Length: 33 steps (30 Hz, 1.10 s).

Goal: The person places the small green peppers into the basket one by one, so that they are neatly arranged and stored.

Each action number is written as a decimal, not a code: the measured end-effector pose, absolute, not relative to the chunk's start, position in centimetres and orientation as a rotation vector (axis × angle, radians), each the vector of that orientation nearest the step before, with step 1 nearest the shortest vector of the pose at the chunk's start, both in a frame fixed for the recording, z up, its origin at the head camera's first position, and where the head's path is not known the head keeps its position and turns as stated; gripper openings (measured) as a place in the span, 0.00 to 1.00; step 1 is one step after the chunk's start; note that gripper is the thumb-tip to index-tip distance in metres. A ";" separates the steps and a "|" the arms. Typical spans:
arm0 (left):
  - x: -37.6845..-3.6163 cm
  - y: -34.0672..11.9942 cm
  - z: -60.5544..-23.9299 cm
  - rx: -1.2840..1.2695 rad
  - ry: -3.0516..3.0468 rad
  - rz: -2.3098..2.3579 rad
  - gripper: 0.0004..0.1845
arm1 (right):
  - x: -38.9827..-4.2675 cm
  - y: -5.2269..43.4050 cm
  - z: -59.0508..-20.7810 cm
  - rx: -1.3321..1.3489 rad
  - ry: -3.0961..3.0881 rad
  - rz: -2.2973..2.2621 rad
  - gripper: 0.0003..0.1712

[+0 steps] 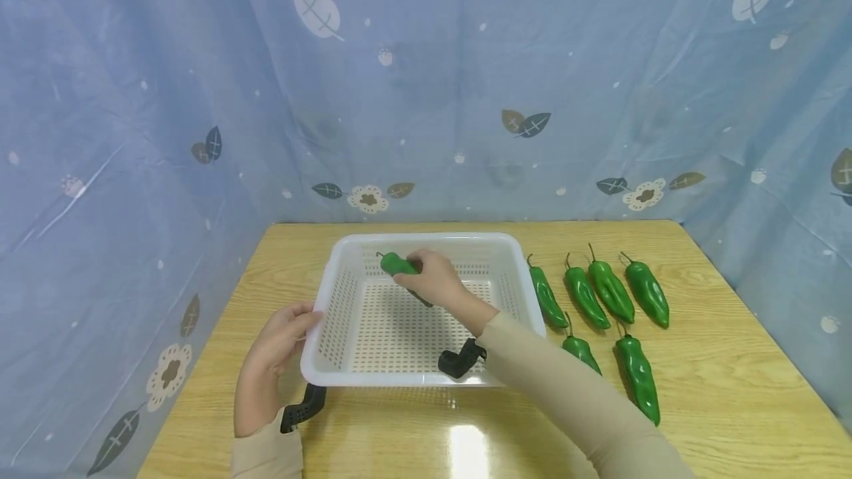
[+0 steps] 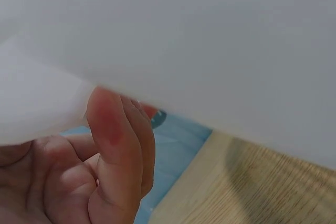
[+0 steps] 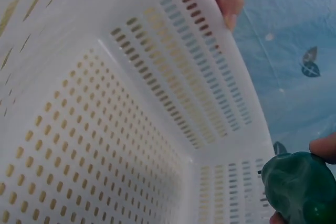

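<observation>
The right hand point(image 1: 431, 279) is curled round a green pepper point(image 1: 398, 264), holding it over the far left part of a white perforated basket point(image 1: 346, 242). In the right wrist view the pepper point(image 3: 299, 187) sits between fingertip and thumb, close to the basket's slotted far wall point(image 3: 210, 103) and clear of the floor; I cannot tell from any view whether it touches the wall. The left hand point(image 1: 282, 338) grips the basket's near left rim, thumb on top and fingers point(image 2: 118, 145) wrapped under the lip, which keeps the light plastic from sliding on the smooth table point(image 1: 699, 390).

To set this pepper down well, it seems best to lower it until its side meets the perforated floor before loosening the fingers, rather than dropping it from above, since a rounded pepper would likely roll. Laying it along the far wall with its stem pointing left would leave the rest of the floor open. The left hand's hold should stay firm while the right hand comes away.

Six more green peppers lie on the table to the right of the basket: four in a row point(image 1: 599, 287) towards the far edge, two point(image 1: 639, 375) nearer the person. Black wrist mounts point(image 1: 459, 361) show at both sleeves.
</observation>
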State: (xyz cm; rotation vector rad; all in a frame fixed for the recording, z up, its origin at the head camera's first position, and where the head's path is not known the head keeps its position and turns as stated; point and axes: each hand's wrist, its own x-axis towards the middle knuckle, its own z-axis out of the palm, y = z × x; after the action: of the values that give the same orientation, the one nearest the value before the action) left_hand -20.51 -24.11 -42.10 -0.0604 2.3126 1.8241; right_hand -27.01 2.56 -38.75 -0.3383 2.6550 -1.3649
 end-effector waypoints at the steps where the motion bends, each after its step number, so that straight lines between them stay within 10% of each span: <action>1: -20.5 -24.1 -42.1 -0.063 2.314 1.824 0.20 | -27.1 2.4 -38.8 -0.342 2.645 -1.356 0.24; 33: -20.6 -24.0 -42.3 -0.090 2.331 1.818 0.20 | -27.8 -1.8 -40.0 -0.100 2.504 -1.290 0.23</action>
State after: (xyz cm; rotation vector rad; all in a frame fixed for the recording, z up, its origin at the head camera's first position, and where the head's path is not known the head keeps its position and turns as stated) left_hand -20.58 -24.01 -42.32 -0.0905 2.3314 1.8185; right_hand -27.78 -1.84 -40.00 -0.0996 2.5044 -1.2895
